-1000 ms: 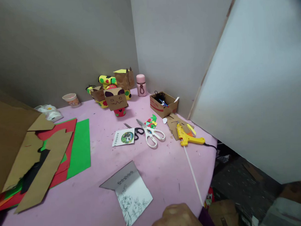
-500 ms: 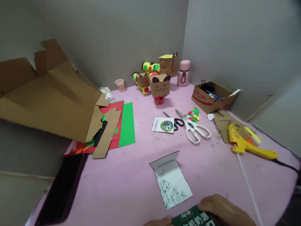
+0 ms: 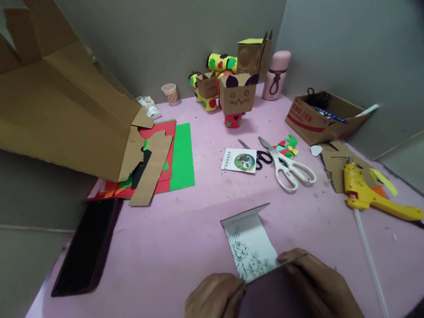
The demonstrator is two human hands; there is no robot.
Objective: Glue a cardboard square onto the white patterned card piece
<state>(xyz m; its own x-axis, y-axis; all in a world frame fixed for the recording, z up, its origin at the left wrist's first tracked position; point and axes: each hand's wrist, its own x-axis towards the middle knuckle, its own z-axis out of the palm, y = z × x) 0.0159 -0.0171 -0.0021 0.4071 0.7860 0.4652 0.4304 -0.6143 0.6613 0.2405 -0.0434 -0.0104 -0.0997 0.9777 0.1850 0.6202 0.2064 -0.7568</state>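
A folded card (image 3: 250,239) with a black flower drawing lies on the pink table (image 3: 173,234), its far flap standing up. My left hand (image 3: 213,300) and my right hand (image 3: 317,287) are at the bottom edge, fingers pinched on a flat sheet (image 3: 271,270) whose far edge rests over the card's near end. The sheet's face is turned away and dark.
White scissors (image 3: 289,165) and black scissors (image 3: 257,157) lie beside a small printed card (image 3: 239,160). A yellow glue gun (image 3: 373,193) and a brown box (image 3: 323,118) are right. Cardboard craft figures (image 3: 238,95) stand at the back. Coloured sheets (image 3: 170,160), a big cardboard piece (image 3: 53,109) and a phone (image 3: 86,247) are left.
The view swung left and down. Both hands came up from the bottom edge with the sheet, whose green printed face showed half a second ago; now it is tilted over the card.
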